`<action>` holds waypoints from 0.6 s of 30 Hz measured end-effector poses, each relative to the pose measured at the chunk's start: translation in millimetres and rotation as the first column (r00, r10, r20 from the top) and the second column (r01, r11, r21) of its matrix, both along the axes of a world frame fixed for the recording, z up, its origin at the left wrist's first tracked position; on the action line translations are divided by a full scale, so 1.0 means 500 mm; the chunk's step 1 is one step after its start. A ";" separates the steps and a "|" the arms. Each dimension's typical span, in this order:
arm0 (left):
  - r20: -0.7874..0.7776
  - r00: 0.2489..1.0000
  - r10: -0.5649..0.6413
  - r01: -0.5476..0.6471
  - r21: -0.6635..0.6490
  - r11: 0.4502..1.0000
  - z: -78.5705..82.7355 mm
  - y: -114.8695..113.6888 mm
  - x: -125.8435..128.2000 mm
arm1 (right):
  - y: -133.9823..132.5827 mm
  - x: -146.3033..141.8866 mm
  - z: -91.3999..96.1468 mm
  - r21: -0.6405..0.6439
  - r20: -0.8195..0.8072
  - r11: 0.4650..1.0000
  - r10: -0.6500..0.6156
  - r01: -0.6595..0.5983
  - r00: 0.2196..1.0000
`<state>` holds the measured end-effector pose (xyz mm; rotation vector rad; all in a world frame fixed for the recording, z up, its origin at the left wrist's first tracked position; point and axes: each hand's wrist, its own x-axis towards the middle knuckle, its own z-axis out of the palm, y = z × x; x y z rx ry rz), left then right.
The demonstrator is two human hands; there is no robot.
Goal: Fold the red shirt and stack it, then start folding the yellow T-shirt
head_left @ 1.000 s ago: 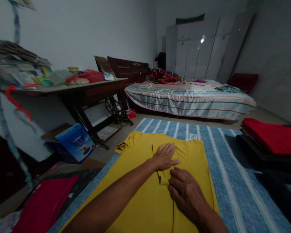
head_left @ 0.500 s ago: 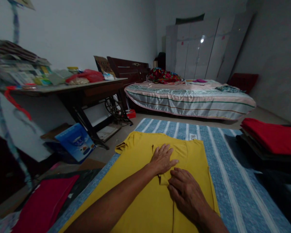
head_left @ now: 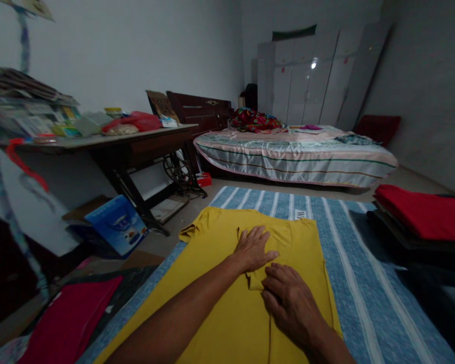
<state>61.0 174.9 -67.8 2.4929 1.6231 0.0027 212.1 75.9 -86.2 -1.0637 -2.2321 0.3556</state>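
Note:
A yellow garment [head_left: 220, 283] lies spread flat on a blue cloth with white stripes [head_left: 349, 253]. My left hand [head_left: 253, 247] rests flat on the garment's middle, fingers stretched out and apart. Just below and right of it, my right hand [head_left: 288, 298] lies palm down on the yellow fabric, its fingers curled at the edge of a small folded flap beside the left thumb. I cannot make out whether those fingers pinch the flap. A sleeve of the garment sticks out at the upper left.
A stack of folded red and dark cloths [head_left: 420, 215] sits at the right. Red fabric [head_left: 72, 323] lies at the lower left. A treadle table [head_left: 109, 146] with clutter stands left, a blue box [head_left: 117, 227] beneath it. A bed [head_left: 296, 156] and white wardrobes [head_left: 311, 81] stand behind.
Both hands stay in place on the yellow garment, shifting only slightly. The view has dipped and turned a little.

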 end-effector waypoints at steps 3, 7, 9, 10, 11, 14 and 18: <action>0.003 1.000 -0.001 0.001 0.065 0.998 -0.007 -0.003 0.000 | 0.001 0.000 -0.002 -0.003 0.003 1.000 0.000 0.000 1.000; 0.001 1.000 -0.007 0.007 0.059 0.998 -0.014 -0.004 -0.001 | 0.002 0.001 -0.002 0.000 -0.015 1.000 0.005 -0.005 1.000; -0.002 1.000 -0.004 0.004 0.033 0.999 -0.014 -0.005 -0.001 | 0.003 0.001 -0.004 0.005 -0.030 1.000 0.010 -0.010 1.000; -0.004 1.000 -0.003 0.003 0.033 0.999 -0.014 -0.004 -0.001 | 0.003 0.001 -0.005 0.008 -0.035 1.000 0.014 -0.013 0.999; -0.003 1.000 -0.005 0.005 0.043 0.999 -0.015 -0.004 -0.001 | 0.003 0.002 -0.006 0.013 -0.043 1.000 0.014 -0.014 0.999; 0.015 1.000 -0.017 0.015 0.100 0.995 -0.019 -0.004 -0.001 | 0.001 0.006 -0.004 0.030 -0.087 1.000 -0.008 0.011 0.996; 0.052 0.998 -0.039 0.031 0.144 0.989 -0.031 -0.004 -0.003 | 0.009 0.021 0.030 0.010 -0.085 0.998 -0.063 0.064 0.994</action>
